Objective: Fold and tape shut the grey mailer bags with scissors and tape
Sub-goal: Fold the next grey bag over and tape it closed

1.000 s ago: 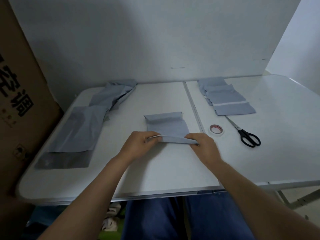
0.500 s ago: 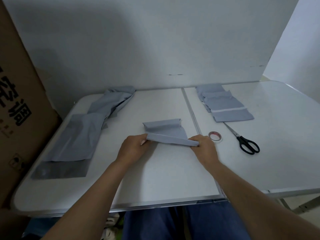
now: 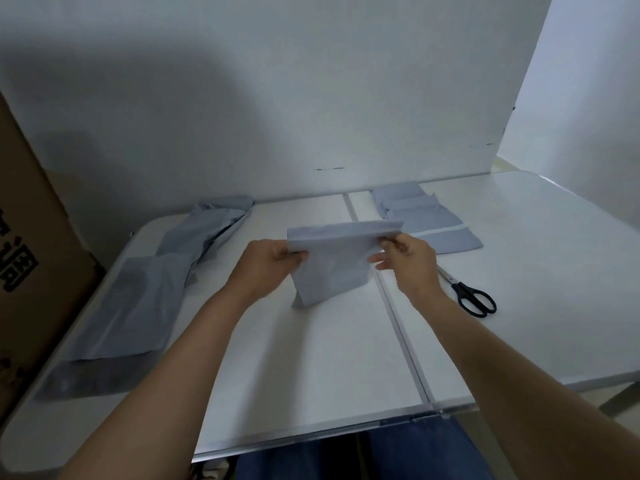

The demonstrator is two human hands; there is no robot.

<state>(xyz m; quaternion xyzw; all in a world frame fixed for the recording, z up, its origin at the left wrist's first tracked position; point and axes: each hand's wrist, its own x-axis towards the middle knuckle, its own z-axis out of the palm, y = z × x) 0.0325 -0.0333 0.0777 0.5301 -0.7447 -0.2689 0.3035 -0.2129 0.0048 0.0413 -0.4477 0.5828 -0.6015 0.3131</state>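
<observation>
Nearest the camera, at the bottom of the frame, your two bare forearms reach forward over the front edge of the white desk (image 3: 311, 375). Your left hand (image 3: 266, 268) has its grip closed on the upper left corner of one grey mailer bag (image 3: 332, 265), fingers curled round the edge. Your right hand (image 3: 408, 261) pinches the upper right corner, with some fingers loose beneath. A moment ago this bag lay flat at the centre of the desk, with both hands working its near edge; now you have lifted it, so it hangs upright in the middle of the frame, its lower edge at or just above the desk surface. That likely means the fold is being turned over or straightened, and taping has not begun. At right centre the black-handled scissors (image 3: 474, 299) lie untouched on the desk. The roll of tape seen earlier beside them cannot be seen now, probably hidden behind your right hand. Along the left side lies a long pile of unfolded grey bags (image 3: 138, 306). Farther back, at upper right of centre, sits a stack of folded bags (image 3: 422, 220). A brown cardboard box (image 3: 31, 254) stands at the far left edge.
</observation>
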